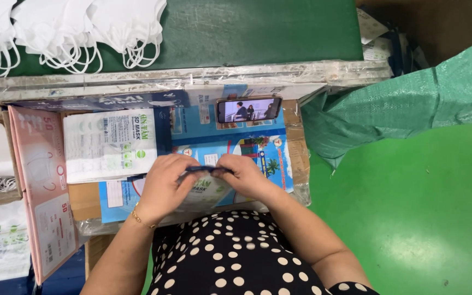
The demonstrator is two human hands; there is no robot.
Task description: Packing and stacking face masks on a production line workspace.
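Hands meet over the lap: left hand [162, 188] and right hand [245, 176] both pinch the top edge of a mask pouch [206, 186]; sealing looks underway, needing even pressure along the strip

Glossy clear plastic pouch [206, 188], printed, pinched at its dark zip edge by left hand [162, 186] and right hand [247, 175]. Stack of pouches [107, 145]: same shiny film, smooth. Mask boxes [42, 180]: coated card, slight sheen, pink and blue print. White masks [66, 27]: matt non-woven cloth, soft elastic loops. Green belt [258, 30]: matt, finely textured. Table edge [192, 74]: wrapped in crinkled clear film. Green sack [411, 104]: woven plastic, coarse. Floor [411, 218]: smooth painted green, scuffed. Phone [248, 109]: glossy glass screen. Bracelet [140, 220]: polished gold-coloured metal.
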